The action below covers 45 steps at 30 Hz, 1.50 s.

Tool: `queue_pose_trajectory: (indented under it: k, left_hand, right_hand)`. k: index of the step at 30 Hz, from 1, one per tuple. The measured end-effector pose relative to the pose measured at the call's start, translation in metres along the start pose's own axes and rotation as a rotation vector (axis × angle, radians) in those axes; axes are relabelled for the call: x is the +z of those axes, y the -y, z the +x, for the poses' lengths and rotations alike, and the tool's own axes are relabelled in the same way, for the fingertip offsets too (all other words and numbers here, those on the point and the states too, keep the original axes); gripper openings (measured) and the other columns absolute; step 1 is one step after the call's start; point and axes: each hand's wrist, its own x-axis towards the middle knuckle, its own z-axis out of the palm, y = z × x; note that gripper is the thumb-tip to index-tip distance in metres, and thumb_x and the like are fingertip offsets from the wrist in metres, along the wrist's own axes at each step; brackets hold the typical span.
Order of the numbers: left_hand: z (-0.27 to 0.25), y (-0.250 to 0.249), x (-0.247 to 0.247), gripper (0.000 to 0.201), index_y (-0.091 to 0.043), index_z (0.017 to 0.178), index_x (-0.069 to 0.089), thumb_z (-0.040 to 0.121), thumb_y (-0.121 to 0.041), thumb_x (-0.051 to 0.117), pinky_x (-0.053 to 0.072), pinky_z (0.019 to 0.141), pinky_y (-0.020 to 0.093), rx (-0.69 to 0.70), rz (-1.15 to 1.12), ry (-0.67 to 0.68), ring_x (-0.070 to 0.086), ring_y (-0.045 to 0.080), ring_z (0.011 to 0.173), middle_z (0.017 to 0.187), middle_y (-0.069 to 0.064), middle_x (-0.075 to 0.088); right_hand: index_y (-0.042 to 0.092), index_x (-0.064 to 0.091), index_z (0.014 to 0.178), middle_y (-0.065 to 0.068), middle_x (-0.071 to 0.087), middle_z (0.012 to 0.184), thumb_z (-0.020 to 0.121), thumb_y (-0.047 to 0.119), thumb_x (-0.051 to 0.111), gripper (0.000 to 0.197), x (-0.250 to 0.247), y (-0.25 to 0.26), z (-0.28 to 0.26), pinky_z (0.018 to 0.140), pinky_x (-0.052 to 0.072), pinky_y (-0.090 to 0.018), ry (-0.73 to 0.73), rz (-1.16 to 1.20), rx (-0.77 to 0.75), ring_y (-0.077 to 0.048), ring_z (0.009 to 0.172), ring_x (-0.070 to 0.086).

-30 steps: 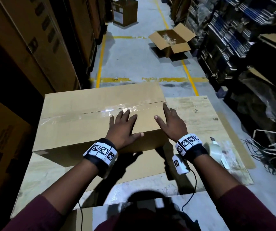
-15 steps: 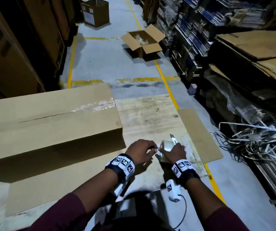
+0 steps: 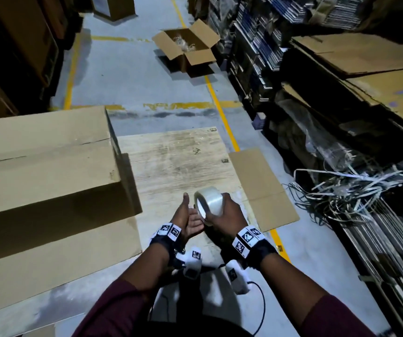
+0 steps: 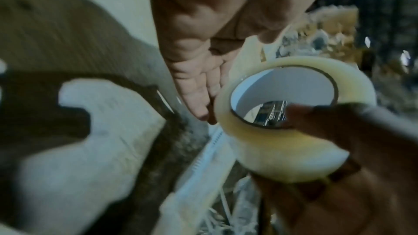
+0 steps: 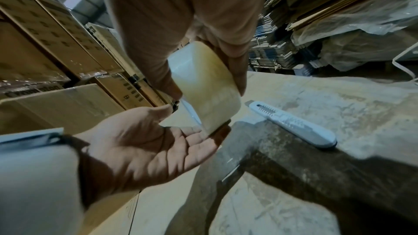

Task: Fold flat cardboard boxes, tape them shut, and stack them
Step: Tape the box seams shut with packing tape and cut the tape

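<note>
A folded cardboard box (image 3: 45, 164) lies on the plywood board (image 3: 178, 164) at the left, with a seam running along its top. My right hand (image 3: 224, 212) grips a roll of clear tape (image 3: 209, 203) above the board's near edge; the roll (image 4: 278, 113) stands on edge, and my fingers curl round it (image 5: 203, 85). My left hand (image 3: 188, 220) is open, palm up, just left of the roll; its fingers (image 5: 194, 138) touch the roll's lower edge. A white utility knife (image 5: 294, 124) lies on the board under the hands.
An open box (image 3: 185, 49) stands on the floor ahead. A flat cardboard piece (image 3: 261, 188) lies right of the board. Loose strapping (image 3: 346, 190) and stacked flat cardboard (image 3: 365, 59) line the right side; tall cartons (image 3: 20, 45) line the left.
Both hands left the box top and went right to the tape on the board. The right hand has lifted the roll; the left hand has opened beside it.
</note>
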Motion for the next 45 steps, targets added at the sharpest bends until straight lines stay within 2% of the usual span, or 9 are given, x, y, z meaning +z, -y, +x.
queue_pose_trajectory:
  k: [6,9,13,20,25,29,32,37,45]
  left_hand:
    - [-0.001,-0.018,0.023,0.029,-0.008,0.088,0.064,0.096,-0.036,0.063,0.059,0.061,0.034,0.044,-0.217,0.051,0.065,0.022,0.070,0.072,0.005,0.064]
    - [-0.007,-0.033,0.024,0.019,-0.010,0.085,0.064,0.097,-0.025,0.064,0.062,0.067,0.032,0.118,-0.169,0.039,0.067,0.015,0.064,0.067,0.001,0.064]
    - [-0.020,-0.051,0.022,0.026,-0.003,0.105,0.068,0.087,-0.019,0.077,0.062,0.076,0.032,0.176,-0.077,0.005,0.071,0.024,0.086,0.097,0.011,0.074]
    - [-0.044,-0.080,0.028,0.008,-0.002,0.090,0.069,0.086,-0.005,0.075,0.059,0.062,0.029,0.362,0.178,-0.145,0.068,0.025,0.067,0.084,0.015,0.069]
    - [-0.061,-0.109,0.027,0.010,-0.006,0.080,0.071,0.085,-0.011,0.078,0.058,0.066,0.033,0.636,0.493,-0.304,0.065,0.021,0.060,0.069,0.011,0.069]
    - [-0.083,-0.170,0.010,0.025,-0.014,0.061,0.068,0.084,-0.013,0.079,0.062,0.075,0.046,0.791,0.484,-0.547,0.064,0.021,0.053,0.053,0.003,0.066]
    - [-0.108,-0.216,-0.008,0.023,-0.015,0.063,0.068,0.082,-0.020,0.080,0.062,0.076,0.039,0.872,0.683,-0.592,0.071,0.024,0.066,0.066,0.007,0.072]
    - [-0.130,-0.269,-0.052,0.022,-0.014,0.070,0.067,0.085,-0.026,0.077,0.054,0.074,0.034,0.913,0.946,-0.662,0.068,0.029,0.076,0.075,0.009,0.070]
    - [-0.134,-0.354,-0.147,0.017,-0.014,0.073,0.069,0.083,-0.021,0.081,0.042,0.061,0.021,0.855,1.041,-0.569,0.061,0.015,0.072,0.072,0.000,0.068]
  right_hand:
    - [0.017,0.050,0.113,0.002,0.065,0.100,0.081,0.031,0.083,0.048,-0.042,-0.012,-0.017,0.062,0.047,-0.012,-0.012,0.086,-0.125,-0.018,0.089,0.063]
    - [0.022,0.050,0.114,0.011,0.064,0.097,0.080,0.030,0.084,0.049,-0.057,-0.022,-0.019,0.070,0.053,-0.024,-0.025,0.109,-0.179,-0.015,0.086,0.064]
    - [0.025,0.048,0.115,0.010,0.062,0.096,0.079,0.027,0.084,0.051,-0.068,-0.023,-0.025,0.062,0.042,-0.008,-0.053,0.104,-0.269,0.006,0.081,0.059]
    - [0.024,0.047,0.117,0.010,0.061,0.097,0.079,0.027,0.084,0.053,-0.070,-0.009,-0.028,0.059,0.042,-0.007,-0.054,0.115,-0.353,-0.002,0.079,0.060]
    - [0.022,0.048,0.111,0.011,0.061,0.097,0.068,0.044,0.082,0.059,-0.071,0.012,-0.031,0.062,0.047,-0.018,-0.041,0.193,-0.357,-0.004,0.083,0.060]
    - [0.019,0.060,0.104,0.008,0.067,0.088,0.071,0.028,0.089,0.044,-0.066,0.037,-0.037,0.058,0.046,-0.013,-0.001,0.274,-0.311,-0.002,0.073,0.062]
    - [0.017,0.067,0.096,0.004,0.071,0.083,0.074,0.030,0.090,0.035,-0.065,0.064,-0.043,0.059,0.045,-0.013,0.065,0.386,-0.306,-0.002,0.069,0.063]
    - [0.008,0.072,0.104,-0.009,0.077,0.095,0.080,0.028,0.086,0.034,-0.055,0.139,-0.035,0.073,0.057,-0.036,0.178,0.642,-0.287,-0.018,0.084,0.073]
    - [0.002,0.069,0.103,-0.015,0.076,0.096,0.087,0.036,0.078,0.039,0.012,0.248,-0.005,0.072,0.056,-0.031,0.204,0.719,-0.247,-0.020,0.083,0.072]
